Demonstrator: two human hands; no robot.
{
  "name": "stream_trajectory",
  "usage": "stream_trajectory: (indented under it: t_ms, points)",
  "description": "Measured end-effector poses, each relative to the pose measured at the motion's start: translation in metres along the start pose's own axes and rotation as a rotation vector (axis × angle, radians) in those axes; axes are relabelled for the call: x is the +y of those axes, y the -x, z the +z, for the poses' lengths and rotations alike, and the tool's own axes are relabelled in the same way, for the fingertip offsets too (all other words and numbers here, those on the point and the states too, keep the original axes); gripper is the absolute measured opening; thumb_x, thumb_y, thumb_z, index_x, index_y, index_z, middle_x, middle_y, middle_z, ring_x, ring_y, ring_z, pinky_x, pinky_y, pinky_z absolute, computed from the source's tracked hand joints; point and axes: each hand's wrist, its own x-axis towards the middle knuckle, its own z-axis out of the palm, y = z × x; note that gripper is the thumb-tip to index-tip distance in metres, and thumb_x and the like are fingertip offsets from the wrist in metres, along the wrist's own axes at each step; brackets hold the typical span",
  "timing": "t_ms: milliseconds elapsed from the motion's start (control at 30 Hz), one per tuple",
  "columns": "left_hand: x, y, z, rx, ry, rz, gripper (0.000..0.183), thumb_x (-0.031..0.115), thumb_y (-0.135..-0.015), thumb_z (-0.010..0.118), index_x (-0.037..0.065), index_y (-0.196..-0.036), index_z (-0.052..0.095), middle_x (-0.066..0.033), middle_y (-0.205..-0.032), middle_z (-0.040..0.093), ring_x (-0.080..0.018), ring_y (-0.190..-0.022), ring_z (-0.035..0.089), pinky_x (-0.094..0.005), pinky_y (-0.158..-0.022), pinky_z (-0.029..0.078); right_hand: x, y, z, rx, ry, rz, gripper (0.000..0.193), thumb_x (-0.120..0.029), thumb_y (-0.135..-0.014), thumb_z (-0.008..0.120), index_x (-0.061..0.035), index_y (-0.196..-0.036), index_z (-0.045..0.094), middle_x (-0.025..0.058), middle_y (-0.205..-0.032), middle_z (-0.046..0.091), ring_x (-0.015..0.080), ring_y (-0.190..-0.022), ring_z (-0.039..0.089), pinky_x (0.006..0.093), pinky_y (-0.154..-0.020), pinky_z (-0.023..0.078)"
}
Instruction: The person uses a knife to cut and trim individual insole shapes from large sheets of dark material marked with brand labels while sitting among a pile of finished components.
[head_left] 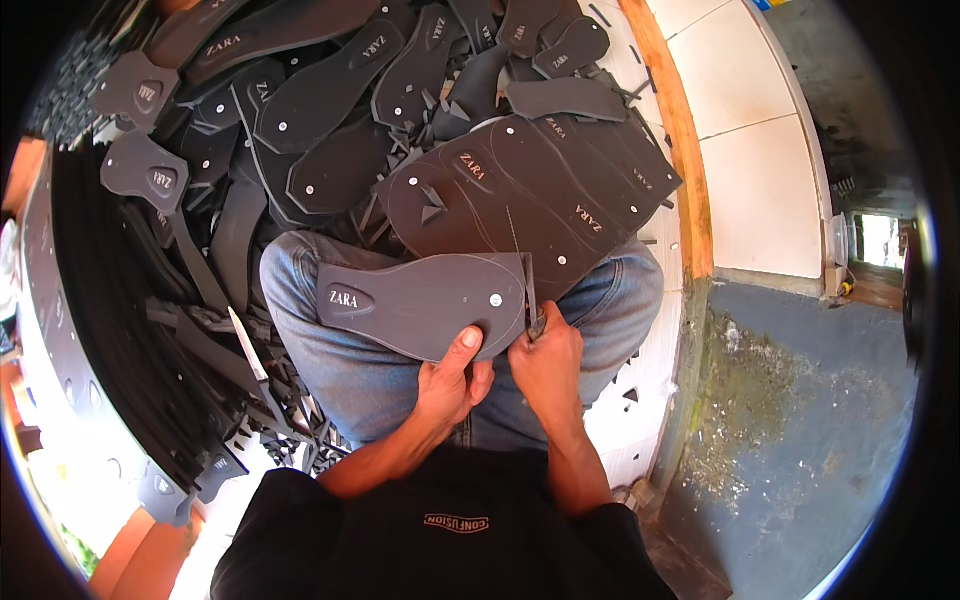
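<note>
We see the grey sole piece [420,300] lying flat across the jeans-covered legs [325,370] of the seated person, just in front of the belly. The left hand [455,385] pinches its near edge: the thumb presses from above, while the other fingers are folded, partly hidden, below. In our judgement, this grip makes the piece steady, and the legs serve like a small tabletop. The right hand [545,355] is closed in a fist around a thin dark blade tool [532,290], which stands along the rounded right end of the piece. Probably the fist holds it low so that the pressure can be controlled near the edge; whether the blade touches the material, we cannot tell.

Beyond the knees, a large dark sheet [520,195] with sole outlines slopes partly under the held piece, perhaps placed there to be within easy reach. Small scraps [433,203] rest upon it. To its left, many separate sole shapes [335,85] overlap in a loose heap, and beside the left knee there is what looks like a pointed knife [246,345].

As for containers, we cannot identify any with certainty; the shapes and scraps lie loose.
</note>
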Motion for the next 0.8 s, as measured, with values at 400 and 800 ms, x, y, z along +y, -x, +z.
stream_trajectory:
  t_ms: [400, 800]
  points:
    - [-0.007, 0.012, -0.008, 0.003, 0.031, -0.033, 0.027, 0.029, -0.088, 0.061, 0.004, -0.093, 0.054, -0.0048, -0.05, 0.048, -0.0115, -0.033, 0.04, -0.0222, -0.03, 0.029, 0.04, 0.044, -0.035, -0.107, 0.044, 0.043, 0.023, -0.015, -0.079, 0.063, -0.0013, -0.066, 0.05, 0.0193, -0.055, 0.055, 0.0401, -0.054, 0.056, 0.0439, -0.051, 0.043]
    - [-0.009, 0.047, -0.044, 0.01, -0.192, -0.132, 0.032, 0.028, -0.083, 0.065, 0.001, -0.096, 0.056, -0.0011, -0.044, 0.043, -0.0086, -0.03, 0.032, -0.0222, -0.03, 0.022, 0.023, -0.004, -0.02, -0.378, -0.1, -0.235, 0.015, -0.012, -0.081, 0.058, 0.0027, -0.079, 0.059, 0.0155, -0.06, 0.058, 0.0291, -0.051, 0.056, 0.0382, -0.051, 0.043]
